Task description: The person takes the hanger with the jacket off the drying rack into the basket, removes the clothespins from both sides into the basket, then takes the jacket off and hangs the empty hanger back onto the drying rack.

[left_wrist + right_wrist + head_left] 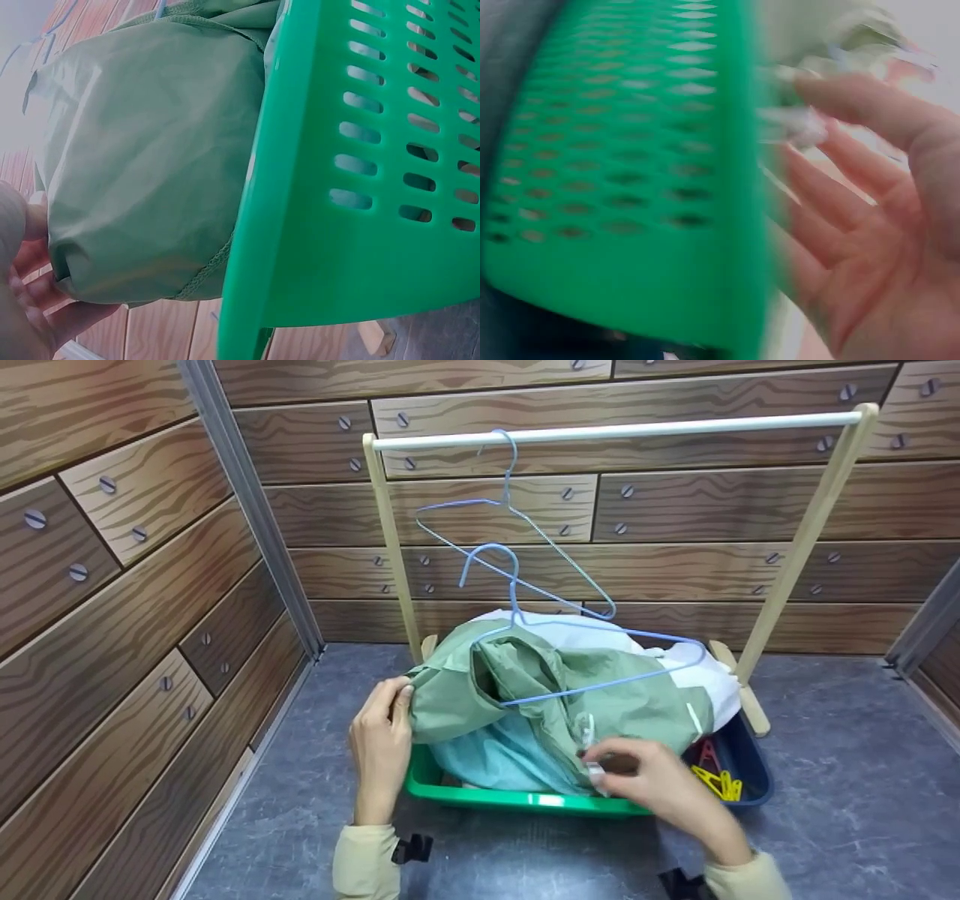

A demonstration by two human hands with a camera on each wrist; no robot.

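Observation:
A green garment [457,701] lies heaped over the green basket [525,799], and a blue wire hanger [600,685] rests on it with one end inside the garment's opening. My left hand [382,735] grips the garment's left edge, thumb on top; the left wrist view shows the fingers curled under the cloth [150,165]. Low on the garment's front, my right hand [660,780] pinches a small white strip [596,772] between thumb and fingertips. That strip [802,126] is blurred in the right wrist view, where the other fingers are spread.
Light blue cloth [495,757] and white cloth [720,682] lie under the garment. A navy tray [757,787] holds yellow clothespins [720,784] and a red one. Behind stands a rack with a white rail [675,429], from which another hanger [570,559] hangs.

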